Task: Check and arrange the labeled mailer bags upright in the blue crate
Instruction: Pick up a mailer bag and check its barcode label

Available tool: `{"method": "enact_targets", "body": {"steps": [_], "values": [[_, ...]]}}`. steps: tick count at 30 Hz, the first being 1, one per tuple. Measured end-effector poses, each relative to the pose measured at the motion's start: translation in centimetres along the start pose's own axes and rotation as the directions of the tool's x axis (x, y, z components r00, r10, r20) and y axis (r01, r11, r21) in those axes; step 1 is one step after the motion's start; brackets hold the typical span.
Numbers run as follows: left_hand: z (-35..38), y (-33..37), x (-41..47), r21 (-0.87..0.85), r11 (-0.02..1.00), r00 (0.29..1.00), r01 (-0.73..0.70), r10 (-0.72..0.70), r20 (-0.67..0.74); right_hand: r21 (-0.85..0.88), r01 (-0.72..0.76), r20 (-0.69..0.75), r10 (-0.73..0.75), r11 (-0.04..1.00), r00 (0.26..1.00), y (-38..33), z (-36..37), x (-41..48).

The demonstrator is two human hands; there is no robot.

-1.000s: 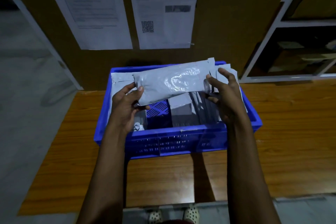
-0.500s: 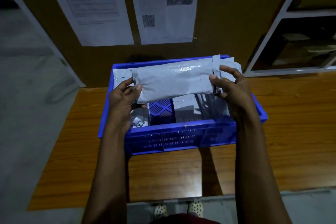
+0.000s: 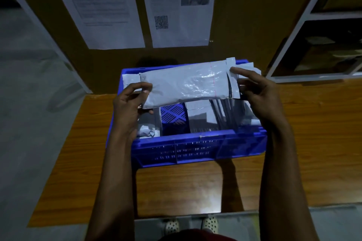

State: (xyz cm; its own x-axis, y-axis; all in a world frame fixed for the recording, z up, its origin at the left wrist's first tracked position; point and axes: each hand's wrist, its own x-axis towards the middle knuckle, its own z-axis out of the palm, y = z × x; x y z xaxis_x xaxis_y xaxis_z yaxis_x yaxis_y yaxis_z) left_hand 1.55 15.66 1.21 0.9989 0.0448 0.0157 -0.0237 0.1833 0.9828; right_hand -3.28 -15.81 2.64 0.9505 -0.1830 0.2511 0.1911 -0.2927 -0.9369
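Note:
A grey mailer bag (image 3: 186, 84) is held lengthwise over the blue crate (image 3: 195, 146), which stands on a wooden table. My left hand (image 3: 130, 103) pinches the bag's left end with thumb on top. My right hand (image 3: 256, 94) holds the right end, fingers reaching over its folded flap. Inside the crate several more grey mailer bags (image 3: 219, 115) stand upright toward the right. One lies at the left (image 3: 148, 129), and another stands along the back wall (image 3: 130, 80). A patch of bare crate floor (image 3: 172, 115) shows in the middle.
The wooden table (image 3: 313, 143) extends to both sides of the crate. Printed sheets (image 3: 176, 6) hang on the brown wall behind. A white-framed shelf (image 3: 323, 45) stands at the right. Grey floor (image 3: 29, 123) lies to the left.
The held bag has been levelled and shifted slightly toward the crate's back. My right fingers have moved up over the bag's right flap.

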Motion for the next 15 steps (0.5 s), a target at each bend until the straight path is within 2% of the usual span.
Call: {"method": "enact_targets", "body": {"steps": [2, 5, 10, 12, 15], "values": [[-0.2, 0.1, 0.1, -0.011, 1.000, 1.000, 0.022, -0.022, 0.022, -0.102, 0.092, -0.010, -0.094, 0.990, 0.996, 0.1, -0.1, 0.1], [-0.5, 0.2, 0.3, -0.037, 0.997, 0.996, 0.066, -0.064, 0.063, -0.160, 0.175, -0.055, -0.186, 0.972, 0.981, 0.5, -0.1, 0.3], [-1.7, 0.4, -0.2, -0.267, 0.949, 0.955, 0.169, -0.090, 0.284, -0.184, 0.165, -0.198, -0.201, 0.969, 0.959, 1.0, 0.1, 0.7], [-1.5, 0.1, -0.1, -0.228, 0.964, 0.958, 0.139, -0.073, 0.277, -0.172, 0.140, -0.194, -0.173, 0.975, 0.966, 1.5, 0.1, 0.8], [-0.7, -0.3, 0.4, -0.084, 0.996, 0.986, 0.038, -0.024, 0.163, -0.149, 0.108, -0.150, -0.130, 0.983, 0.980, 1.4, 0.4, 0.7]]}}
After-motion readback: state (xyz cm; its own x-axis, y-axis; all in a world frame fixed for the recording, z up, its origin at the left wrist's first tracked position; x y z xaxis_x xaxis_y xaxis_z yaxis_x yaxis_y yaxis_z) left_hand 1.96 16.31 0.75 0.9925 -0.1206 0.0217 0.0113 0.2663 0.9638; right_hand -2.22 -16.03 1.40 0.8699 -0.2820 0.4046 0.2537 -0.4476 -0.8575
